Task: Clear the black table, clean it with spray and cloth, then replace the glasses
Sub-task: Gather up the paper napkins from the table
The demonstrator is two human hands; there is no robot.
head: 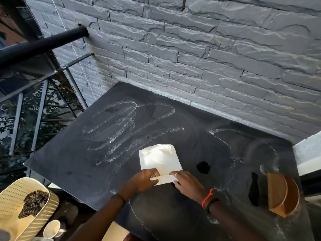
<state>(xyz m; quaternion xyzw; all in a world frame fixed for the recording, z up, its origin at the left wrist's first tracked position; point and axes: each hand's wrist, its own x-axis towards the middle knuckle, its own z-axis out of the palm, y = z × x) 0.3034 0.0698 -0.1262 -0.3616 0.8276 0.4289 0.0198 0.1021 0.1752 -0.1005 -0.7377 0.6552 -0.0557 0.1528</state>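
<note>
Nearest, at the left edge and off the table: a cream patterned dish (pixel 20 202) with a dark curled motif. Just beside it and nearer still, a small white cup (pixel 52 228).

Across the near middle, two bare forearms stretched away over the black table (pixel 69 164) — a dark band on the left wrist, a red thread (pixel 207 197) and a black bead bracelet (pixel 213 204) on the right.

Left hand (pixel 145 180) and right hand (pixel 188 185) side by side, close together, both at the near edge of a white cloth (pixel 159 159). Fingers of each curled and closed over a narrow strip of that edge, the strip folded back on itself and pinched against the thumbs. A ring on one finger of each hand.

Cloth folded to a rough rectangle, flat on the tabletop a little nearer than centre, with layered edges visible at its far right corner.

To the right of the cloth, a small dark wet blot (pixel 202 167). Further right, a longer dark patch (pixel 254 190), just beside a wooden holder (pixel 281 193) with half-round sides, upright near the table's right edge.

Beyond the cloth, pale looping wipe streaks (pixel 121 129) over the far left half of the top. Fainter arcs on the far right.

Far side of the table against a grey stone-brick wall (pixel 208 58). At far left, a black pipe (pixel 43 44) meeting the wall, with metal railings (pixel 38 108) below it — foliage behind.
</note>
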